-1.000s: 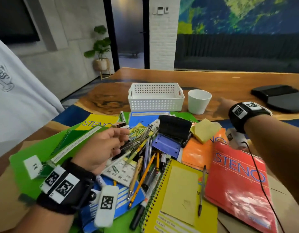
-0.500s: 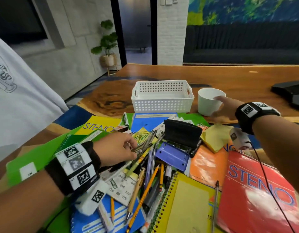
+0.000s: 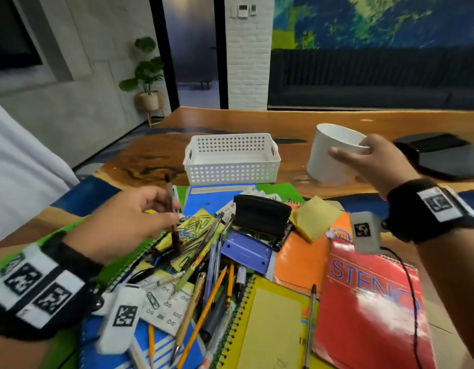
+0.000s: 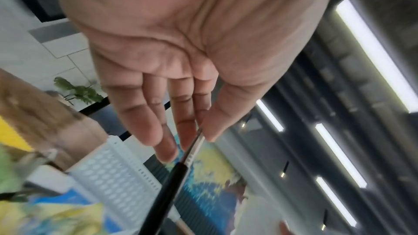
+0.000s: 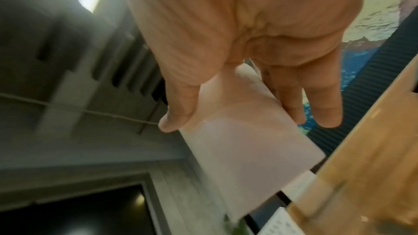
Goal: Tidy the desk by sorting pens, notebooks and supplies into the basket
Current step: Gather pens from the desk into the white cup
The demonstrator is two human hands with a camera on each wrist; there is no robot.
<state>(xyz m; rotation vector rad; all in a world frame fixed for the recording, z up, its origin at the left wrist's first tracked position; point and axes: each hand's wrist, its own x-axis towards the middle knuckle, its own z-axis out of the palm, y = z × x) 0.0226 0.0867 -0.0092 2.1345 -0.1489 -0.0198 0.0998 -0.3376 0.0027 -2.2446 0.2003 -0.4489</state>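
Item: my left hand (image 3: 118, 222). Thumb and fingertips pinch a slim black-and-silver pen (image 3: 174, 217), held nearly upright just above the heap; the other fingers lie fairly straight in the left wrist view.

Item: my right hand (image 3: 374, 161). Thumb and fingers curl round the rim of a white round plastic cup (image 3: 330, 153), tilted and, I judge, lifted off the wood.

Item: white perforated plastic basket (image 3: 231, 158). It stands on the table beyond the heap, between the two hands, left of the cup. Nothing shows inside it.

Item: heap awaiting sorting.
- loose pens and yellow pencils (image 3: 209, 278), lying crossed
- coloured paper clips (image 3: 193, 226) on a yellow sheet
- red STENO spiral notebook (image 3: 371, 302)
- yellow spiral notebook (image 3: 267, 326)
- orange notebook (image 3: 299, 259)
- blue notebook (image 3: 217, 195) nearest the basket
- pale yellow sticky-note pad (image 3: 314, 218)
- black-and-blue hole punch (image 3: 257, 230)

Step in hand: pen sorting, opening stage, judged from the bare basket and the full heap. One pen is up; the cup looks meant as its holder.

Next move calls for: bringing pen tip and cup mouth together, dropping the pen in upright, then setting the cup into or beside the basket. The tilt of the cup needs righting first, or the pen may slide out.

Surface: glossy live-edge wooden table (image 3: 323, 121) with dark blue inlay; a flat black object (image 3: 443, 155) at far right.

Room: grey panelled wall, potted green plant (image 3: 148, 75) on a stand, white brick pillar, dark doorway, blue-green mural above a dark sofa.
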